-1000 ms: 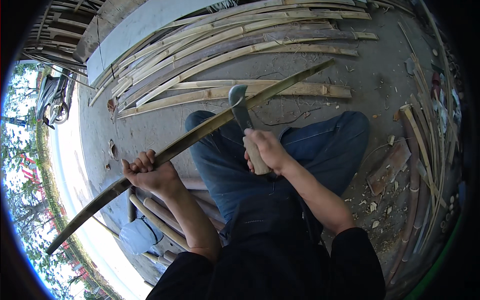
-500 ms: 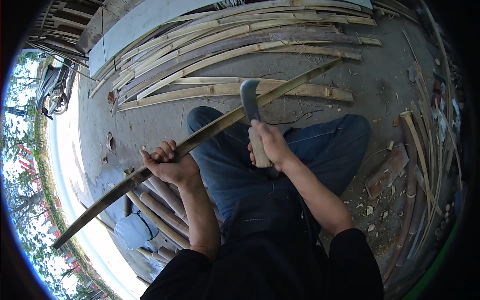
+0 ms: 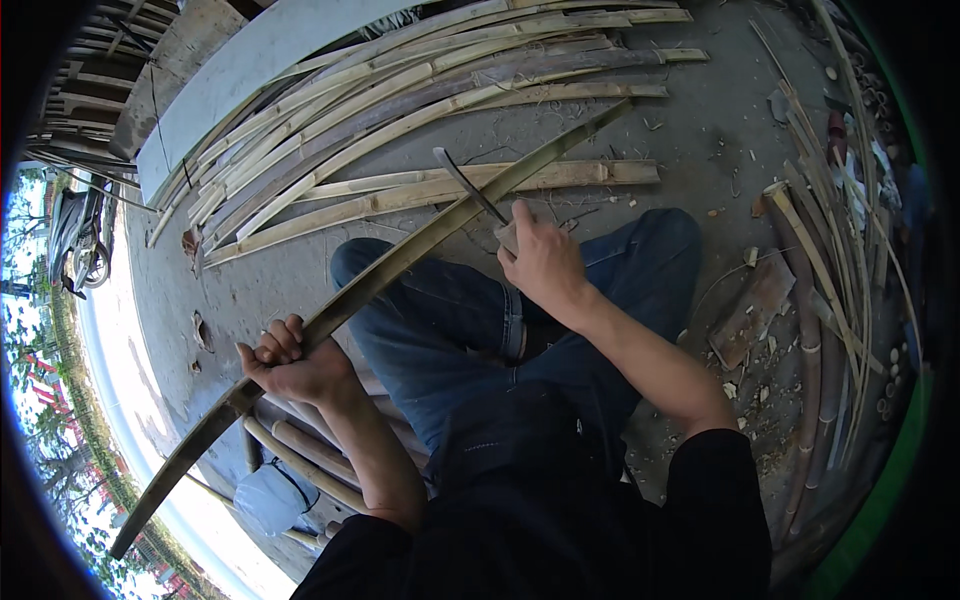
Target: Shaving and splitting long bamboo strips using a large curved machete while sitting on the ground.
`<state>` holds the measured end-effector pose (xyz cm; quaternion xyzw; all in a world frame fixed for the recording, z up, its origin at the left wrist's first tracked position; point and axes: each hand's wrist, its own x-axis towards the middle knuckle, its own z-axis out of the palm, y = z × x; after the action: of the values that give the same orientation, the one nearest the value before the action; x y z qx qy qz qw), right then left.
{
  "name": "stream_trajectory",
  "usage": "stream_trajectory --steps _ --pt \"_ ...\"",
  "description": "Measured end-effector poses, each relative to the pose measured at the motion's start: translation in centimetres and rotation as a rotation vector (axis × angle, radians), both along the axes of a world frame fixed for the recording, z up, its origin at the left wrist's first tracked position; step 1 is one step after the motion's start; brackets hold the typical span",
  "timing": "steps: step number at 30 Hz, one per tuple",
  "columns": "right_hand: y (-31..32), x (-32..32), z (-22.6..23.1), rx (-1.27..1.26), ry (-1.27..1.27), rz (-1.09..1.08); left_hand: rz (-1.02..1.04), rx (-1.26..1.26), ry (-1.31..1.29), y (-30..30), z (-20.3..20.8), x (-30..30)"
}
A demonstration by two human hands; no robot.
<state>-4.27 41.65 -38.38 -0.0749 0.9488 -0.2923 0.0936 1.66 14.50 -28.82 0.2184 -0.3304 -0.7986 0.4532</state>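
A long split bamboo strip point(image 3: 405, 252) runs slantwise across my lap, from the lower left up to the right. My left hand point(image 3: 300, 367) is wrapped round it near its middle, with the thumb along one edge. In my right hand point(image 3: 543, 258) is the wooden handle of a billhook point(image 3: 470, 184) with a curved blade. The blade is turned nearly edge-on and lies across the strip beyond my knees, seemingly touching it. My fingers hide most of the handle.
Several split bamboo lengths point(image 3: 400, 125) lie on the concrete ahead. Bamboo poles and thin strips point(image 3: 810, 340) are heaped at the right, near a flat brown slab point(image 3: 750, 310) and scattered chips. Bamboo pieces point(image 3: 310, 447) and a pale translucent container point(image 3: 272, 500) lie at my left.
The billhook has turned from showing its broad side to nearly edge-on against the bamboo strip. The whole view has shifted, and my left hand keeps its grip.
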Motion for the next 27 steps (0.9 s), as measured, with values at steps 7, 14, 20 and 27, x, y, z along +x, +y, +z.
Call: stream_trajectory --steps 7,14,20,27 --pt "16.4 -12.5 -9.0 0.462 0.057 -0.287 -0.028 0.004 -0.029 0.3 -0.9 0.5" --pt "8.1 -4.9 0.0 0.439 0.250 0.261 -0.101 -0.105 0.130 -1.5 -0.7 2.0" --pt "21.5 -12.4 -9.3 0.841 0.015 -0.106 -0.085 -0.091 0.113 0.3 -0.8 0.9" --pt "9.4 -5.5 -2.8 0.495 0.239 0.147 -0.076 -0.096 0.130 -0.7 -0.1 1.6"
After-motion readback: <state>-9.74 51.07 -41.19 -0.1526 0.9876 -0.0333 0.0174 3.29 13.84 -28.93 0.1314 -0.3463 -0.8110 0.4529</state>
